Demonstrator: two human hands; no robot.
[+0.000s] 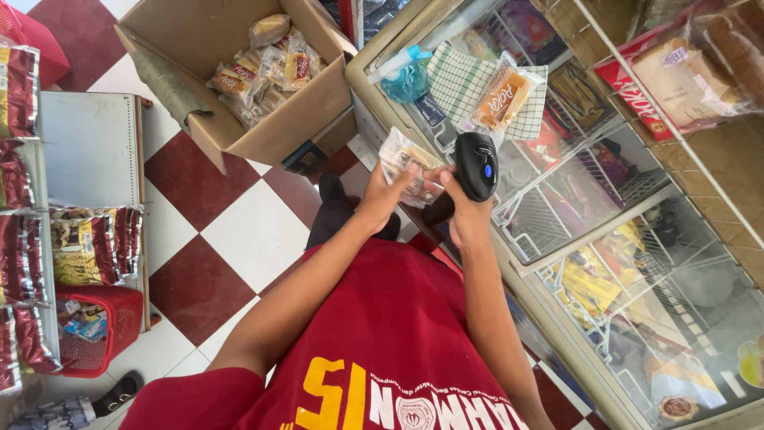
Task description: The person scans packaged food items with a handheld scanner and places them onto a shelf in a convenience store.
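Head view, mid-frame: scanning step, by the look of it. Left hand (387, 193) pinches a clear-wrapped snack packet (404, 163), fingers closed on its lower edge. Right hand (464, 209) is wrapped tight round a black handheld scanner (476, 165), head just beside the packet. Next move likely needs the packet's code turned to the scanner. Both forearms reach up-frame, elbows bent, over the glass freezer lid (557, 207). Cardboard box (199, 40) of similar packets sits upper left.

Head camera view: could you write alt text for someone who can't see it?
Seen from above, a person in a red shirt holds a clear-wrapped snack packet in the left hand and a black handheld barcode scanner in the right hand, beside a glass-topped chest freezer. An open cardboard box of similar packets sits on the red-and-white checkered floor.
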